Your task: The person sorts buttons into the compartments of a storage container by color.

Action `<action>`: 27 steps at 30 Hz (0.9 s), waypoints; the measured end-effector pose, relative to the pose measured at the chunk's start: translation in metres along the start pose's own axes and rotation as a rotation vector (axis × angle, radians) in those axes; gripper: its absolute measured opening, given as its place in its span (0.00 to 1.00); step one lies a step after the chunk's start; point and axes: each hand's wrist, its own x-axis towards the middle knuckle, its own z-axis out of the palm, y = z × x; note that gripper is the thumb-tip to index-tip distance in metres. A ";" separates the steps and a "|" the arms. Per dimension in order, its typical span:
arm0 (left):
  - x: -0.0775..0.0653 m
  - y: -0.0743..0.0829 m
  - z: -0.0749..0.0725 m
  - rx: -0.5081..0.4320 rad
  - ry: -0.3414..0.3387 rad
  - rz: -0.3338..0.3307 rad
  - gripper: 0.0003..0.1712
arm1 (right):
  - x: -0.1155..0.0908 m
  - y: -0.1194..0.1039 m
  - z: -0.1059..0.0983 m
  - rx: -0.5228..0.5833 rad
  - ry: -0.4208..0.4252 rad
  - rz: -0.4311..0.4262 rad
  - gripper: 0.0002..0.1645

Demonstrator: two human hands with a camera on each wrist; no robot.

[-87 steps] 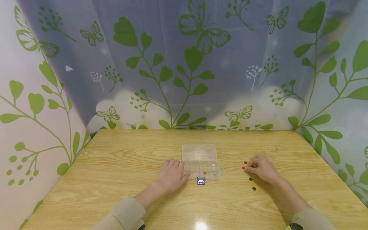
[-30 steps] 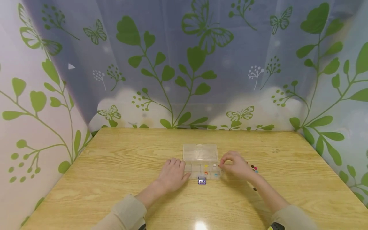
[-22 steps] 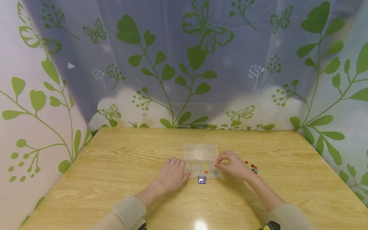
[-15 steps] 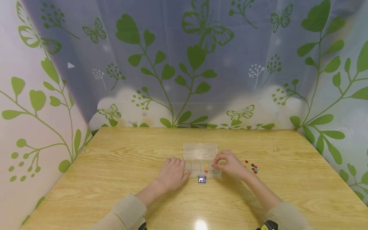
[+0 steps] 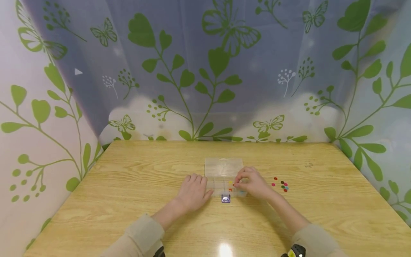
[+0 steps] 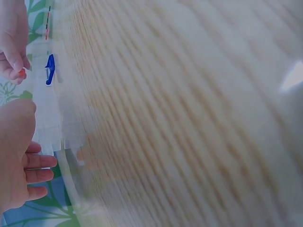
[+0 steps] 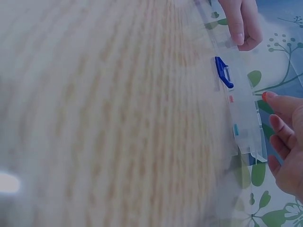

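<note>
A clear plastic compartment box (image 5: pixel 218 182) lies on the table, its lid (image 5: pixel 223 167) folded back and its blue latch (image 5: pixel 226 198) toward me. My left hand (image 5: pixel 192 192) rests at the box's left end, fingers fairly straight. Over the right half of the box, my right hand (image 5: pixel 252 182) pinches a small red button (image 7: pixel 264 95) between thumb and index finger. In the compartments sit a yellow button (image 5: pixel 230 182), an orange-red one (image 5: pixel 230 190) and a light blue one (image 5: pixel 242 192). The right hand hides the back right compartment.
Several loose buttons lie right of the box, including a red one (image 5: pixel 275 178), a pink one (image 5: pixel 273 184) and a dark one (image 5: pixel 282 182). Farther back is a small cluster of pale clear bits (image 5: pixel 308 165). A patterned curtain (image 5: pixel 179 89) hangs behind the table (image 5: pixel 154 160).
My right hand has gone left from the loose buttons to over the box, carrying the red button. It now covers the white button's compartment. The left hand has stayed on the box.
</note>
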 end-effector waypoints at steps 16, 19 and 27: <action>0.002 0.000 0.000 -0.007 -0.014 -0.003 0.27 | 0.005 0.001 0.011 -0.079 0.037 -0.034 0.07; 0.002 0.000 -0.001 -0.005 -0.019 -0.005 0.27 | 0.005 0.000 0.012 -0.094 0.041 -0.030 0.07; 0.001 0.000 -0.001 -0.016 -0.017 -0.008 0.27 | 0.005 0.002 0.011 -0.080 0.036 -0.005 0.04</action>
